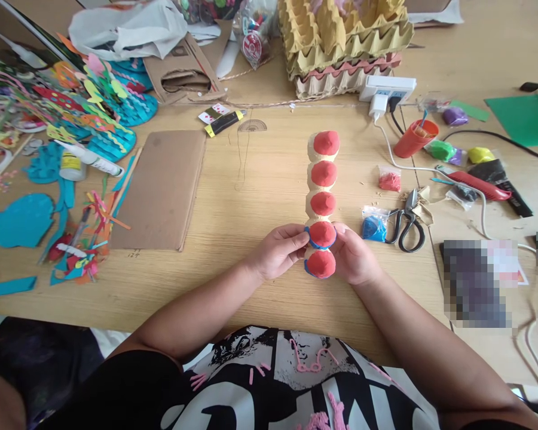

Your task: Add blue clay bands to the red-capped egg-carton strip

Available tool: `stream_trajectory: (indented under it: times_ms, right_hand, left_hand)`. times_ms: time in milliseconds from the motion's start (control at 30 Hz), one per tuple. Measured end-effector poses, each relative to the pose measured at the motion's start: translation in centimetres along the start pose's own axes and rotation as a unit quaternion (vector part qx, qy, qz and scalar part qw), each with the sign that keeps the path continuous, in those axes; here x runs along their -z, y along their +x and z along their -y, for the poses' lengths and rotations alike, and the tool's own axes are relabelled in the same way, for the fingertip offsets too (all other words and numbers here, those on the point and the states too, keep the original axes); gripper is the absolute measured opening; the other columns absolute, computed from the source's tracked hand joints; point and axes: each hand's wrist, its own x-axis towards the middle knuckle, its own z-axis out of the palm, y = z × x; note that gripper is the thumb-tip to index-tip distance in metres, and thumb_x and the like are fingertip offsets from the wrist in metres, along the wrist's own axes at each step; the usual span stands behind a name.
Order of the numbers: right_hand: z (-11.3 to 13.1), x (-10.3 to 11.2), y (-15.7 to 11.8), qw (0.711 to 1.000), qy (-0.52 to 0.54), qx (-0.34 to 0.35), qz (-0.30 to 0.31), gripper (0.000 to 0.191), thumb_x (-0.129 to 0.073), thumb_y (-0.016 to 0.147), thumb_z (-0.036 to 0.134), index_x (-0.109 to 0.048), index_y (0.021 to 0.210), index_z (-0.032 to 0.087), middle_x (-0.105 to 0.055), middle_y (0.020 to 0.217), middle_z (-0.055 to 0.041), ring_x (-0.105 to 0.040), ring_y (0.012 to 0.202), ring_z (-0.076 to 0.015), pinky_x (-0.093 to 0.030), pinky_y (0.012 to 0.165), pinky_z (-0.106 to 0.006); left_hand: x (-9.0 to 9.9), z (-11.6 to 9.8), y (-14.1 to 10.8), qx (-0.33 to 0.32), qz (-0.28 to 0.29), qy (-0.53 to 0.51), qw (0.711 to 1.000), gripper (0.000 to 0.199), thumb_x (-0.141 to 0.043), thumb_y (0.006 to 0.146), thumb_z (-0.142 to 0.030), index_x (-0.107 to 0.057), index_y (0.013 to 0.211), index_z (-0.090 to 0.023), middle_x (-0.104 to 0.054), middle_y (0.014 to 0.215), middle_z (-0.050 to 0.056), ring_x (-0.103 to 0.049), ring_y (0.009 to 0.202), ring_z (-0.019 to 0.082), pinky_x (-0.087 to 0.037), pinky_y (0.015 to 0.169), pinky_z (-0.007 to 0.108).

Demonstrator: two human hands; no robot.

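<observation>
An egg-carton strip (312, 208) with several red clay-covered bumps runs lengthwise away from me above the table. My left hand (281, 249) pinches its left edge near the close end, thumb on the second bump from me. On the opposite side, my right hand (355, 254) grips the same part, its fingers partly hidden behind the strip. Blue clay rims the two nearest bumps; the farther ones show bare pale carton around the red. A bag of blue clay (374, 227) and black-handled scissors (410, 222) lie to the right of my right hand.
A brown cardboard sheet (161, 185) lies to the left, beside blue foam pieces (20, 220) and paper scraps. Stacked egg trays (345, 48) stand at the back near a power strip (391, 87). Rightward are a red cup (415, 138), a red cutter (479, 185) and a white cable (479, 203).
</observation>
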Motion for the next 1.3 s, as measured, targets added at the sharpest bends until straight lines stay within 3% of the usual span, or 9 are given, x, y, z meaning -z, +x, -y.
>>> stream_trajectory:
  times_ms: [133, 333, 833, 1000, 1167, 1300]
  right_hand:
    - [-0.01, -0.06, -0.01, 1.000, -0.014, 0.002, 0.018, 0.036, -0.069, 0.086, 0.064, -0.068, 0.085, 0.028, -0.070, 0.085, -0.0026, -0.063, 0.085, -0.0245, -0.052, 0.083, -0.046]
    - [-0.41, 0.32, 0.07, 0.999, -0.042, 0.004, 0.019, 0.034, -0.064, 0.091, 0.065, -0.067, 0.084, 0.032, -0.072, 0.089, -0.0027, -0.066, 0.087, -0.0263, -0.056, 0.084, -0.050]
    - [0.11, -0.29, -0.10, 1.000, 0.001, -0.021, 0.009, 0.038, -0.080, 0.078, 0.065, -0.068, 0.077, 0.029, -0.070, 0.079, -0.0013, -0.064, 0.075, -0.0227, -0.059, 0.074, -0.042]
    - [0.32, -0.49, -0.08, 0.999, -0.028, -0.017, 0.011, 0.040, -0.076, 0.080, 0.068, -0.066, 0.078, 0.029, -0.070, 0.080, -0.0023, -0.064, 0.078, -0.0238, -0.058, 0.074, -0.043]
    - [0.31, -0.42, -0.07, 1.000, -0.017, -0.024, 0.004, 0.041, -0.077, 0.078, 0.068, -0.065, 0.078, 0.029, -0.070, 0.082, -0.0024, -0.063, 0.078, -0.0238, -0.058, 0.075, -0.043]
    - [0.15, -0.32, -0.06, 0.999, 0.018, -0.027, -0.002, 0.034, -0.079, 0.080, 0.063, -0.069, 0.081, 0.030, -0.069, 0.084, -0.0015, -0.063, 0.078, -0.0219, -0.057, 0.077, -0.042]
  left_hand:
    - [0.01, -0.25, 0.10, -0.010, -0.007, 0.007, 1.000, 0.038, -0.093, 0.075, -0.049, -0.078, 0.086, -0.016, -0.065, 0.074, 0.001, -0.057, 0.065, 0.009, -0.051, 0.064, 0.024]
    - [-0.25, -0.59, 0.23, -0.022, -0.001, 0.000, 1.000, 0.045, -0.088, 0.080, -0.054, -0.069, 0.072, -0.014, -0.059, 0.070, 0.000, -0.053, 0.064, 0.009, -0.048, 0.063, 0.023]
    - [0.07, -0.37, 0.21, -0.006, -0.056, 0.029, 0.998, 0.049, -0.093, 0.070, -0.057, -0.070, 0.072, -0.014, -0.063, 0.070, 0.002, -0.053, 0.064, 0.010, -0.043, 0.059, 0.025]
    - [0.31, -0.17, 0.21, -0.021, -0.081, 0.050, 0.995, 0.048, -0.094, 0.070, -0.056, -0.073, 0.076, -0.014, -0.061, 0.068, 0.001, -0.051, 0.063, 0.010, -0.041, 0.059, 0.025]
    - [-0.14, -0.43, 0.15, -0.021, -0.035, 0.042, 0.998, 0.049, -0.089, 0.076, -0.059, -0.070, 0.074, -0.015, -0.061, 0.070, 0.002, -0.052, 0.064, 0.011, -0.043, 0.061, 0.026]
    - [-0.15, -0.52, 0.17, -0.027, -0.027, 0.052, 0.998, 0.048, -0.088, 0.078, -0.058, -0.070, 0.074, -0.014, -0.056, 0.067, 0.000, -0.045, 0.062, 0.009, -0.037, 0.058, 0.025]
